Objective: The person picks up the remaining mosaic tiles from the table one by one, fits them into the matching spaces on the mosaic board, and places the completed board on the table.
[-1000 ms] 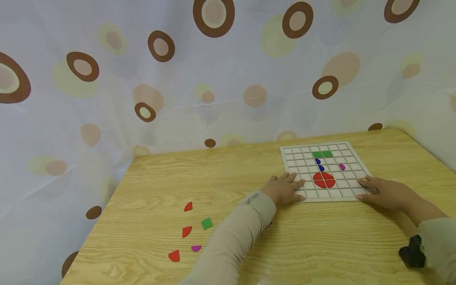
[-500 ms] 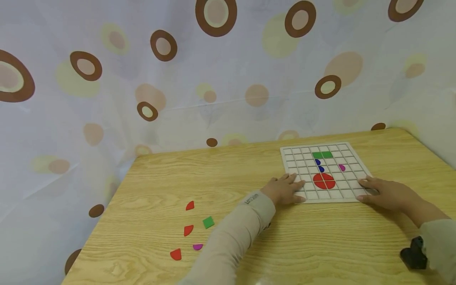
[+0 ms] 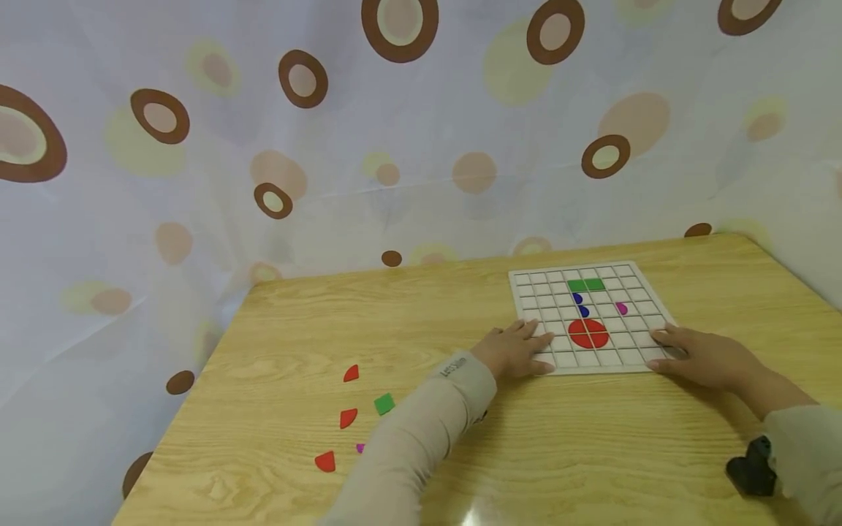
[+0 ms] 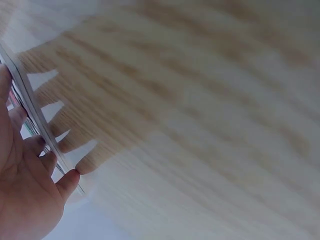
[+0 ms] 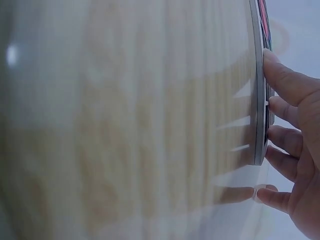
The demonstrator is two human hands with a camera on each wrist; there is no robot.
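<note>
A white gridded board (image 3: 529, 302) lies flat at the right of the table in the head view. My left hand (image 3: 516, 354) rests on its near left corner, fingers spread and fairly straight. On the near right corner, my right hand (image 3: 704, 358) lies with its fingers on the rim. The board bears a red circle of quarter pieces (image 3: 588, 333), a green rectangle (image 3: 585, 285), two blue half-rounds (image 3: 577, 299) and a magenta half-round (image 3: 621, 309). Both wrist views show fingertips along the board's edge (image 5: 258, 100).
Left of my left sleeve (image 3: 421, 431) lie three red quarter pieces (image 3: 349, 418), a green square (image 3: 384, 404) and a purple piece (image 3: 360, 448) partly covered by the sleeve. A black device (image 3: 752, 467) sits at my right cuff. A patterned curtain (image 3: 427, 212) backs the wooden table (image 3: 296, 329).
The board has slid slightly left over the last half second, both hands moving along with it. My left sleeve now covers part of the purple piece. The other loose pieces stay put.
</note>
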